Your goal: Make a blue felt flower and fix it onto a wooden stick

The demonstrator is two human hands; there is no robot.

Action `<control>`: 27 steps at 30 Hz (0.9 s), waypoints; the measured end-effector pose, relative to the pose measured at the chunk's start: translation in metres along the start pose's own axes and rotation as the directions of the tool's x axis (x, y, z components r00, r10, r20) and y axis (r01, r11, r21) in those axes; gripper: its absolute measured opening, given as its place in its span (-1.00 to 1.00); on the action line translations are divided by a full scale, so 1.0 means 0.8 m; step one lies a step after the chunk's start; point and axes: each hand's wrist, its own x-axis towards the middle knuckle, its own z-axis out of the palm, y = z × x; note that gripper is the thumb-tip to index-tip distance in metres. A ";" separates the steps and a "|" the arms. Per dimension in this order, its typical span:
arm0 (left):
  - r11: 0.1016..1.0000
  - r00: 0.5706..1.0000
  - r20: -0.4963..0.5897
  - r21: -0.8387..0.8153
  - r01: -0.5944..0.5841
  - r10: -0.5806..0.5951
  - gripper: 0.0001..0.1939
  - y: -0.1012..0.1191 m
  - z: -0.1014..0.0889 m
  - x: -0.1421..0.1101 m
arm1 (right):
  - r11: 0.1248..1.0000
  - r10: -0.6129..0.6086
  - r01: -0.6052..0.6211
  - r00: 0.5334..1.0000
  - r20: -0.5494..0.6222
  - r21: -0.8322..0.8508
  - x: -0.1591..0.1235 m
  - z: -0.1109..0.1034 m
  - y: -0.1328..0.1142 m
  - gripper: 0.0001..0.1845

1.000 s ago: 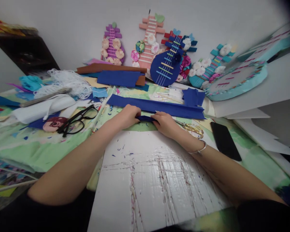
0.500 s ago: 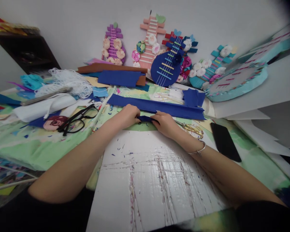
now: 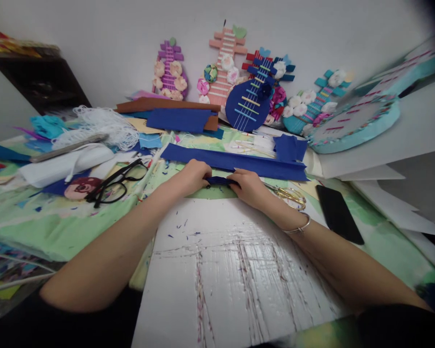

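Note:
Between my two hands is a small folded piece of dark blue paper (image 3: 221, 181), just past the far edge of a scored white board (image 3: 217, 251). The fingers of my left hand (image 3: 195, 175) pinch its left end. My right hand (image 3: 249, 186), with a bangle on the wrist, grips the right end between thumb and fingers. Much of the piece is hidden by the fingers. Right behind it lies a long folded blue paper strip (image 3: 235, 162). Gold-handled scissors (image 3: 292, 197) rest beside my right wrist, their blades partly covered by the hand.
Black glasses (image 3: 118, 183) and white string (image 3: 101, 128) lie at the left. A black phone (image 3: 339, 212) is at the right. Decorated paper lutes, one of them a blue lute (image 3: 248, 104), lean along the wall. Blue scraps are scattered on the board.
Both hands keep their hold on the folded blue paper and have barely moved. Slightly more of the piece shows between the fingers now. The view has shifted a little.

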 end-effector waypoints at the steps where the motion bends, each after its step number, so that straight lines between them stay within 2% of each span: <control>1: 1.000 1.000 -0.007 -0.001 0.000 0.000 -0.85 -0.001 0.000 0.000 | 1.000 0.005 -0.005 1.000 0.001 -0.005 0.001 -0.001 0.000 -0.82; 6: 1.000 1.000 -0.031 -0.007 0.002 -0.002 -0.81 -0.005 0.001 0.002 | 1.000 0.019 -0.018 1.000 0.022 -0.025 0.003 -0.005 -0.003 -0.79; 14: 0.993 0.998 -0.068 -0.121 0.003 -0.012 -0.83 -0.004 0.006 0.005 | 1.000 0.001 -0.001 1.000 0.023 -0.015 0.002 -0.003 -0.003 -0.71; 17: 0.996 0.997 -0.071 -0.079 -0.042 0.037 -0.89 -0.004 0.009 0.006 | 1.000 0.003 -0.003 1.000 0.026 -0.007 0.003 -0.004 -0.002 -0.72; 20: 0.997 0.995 -0.072 -0.041 -0.066 0.063 -0.84 -0.006 0.010 0.007 | 1.000 -0.003 0.003 1.000 0.028 -0.002 0.004 -0.004 -0.001 -0.73; 27: 0.999 0.999 -0.038 -0.039 -0.022 0.020 -0.85 -0.006 0.005 0.005 | 1.000 -0.006 0.007 0.999 0.039 -0.010 0.005 -0.004 0.002 -0.70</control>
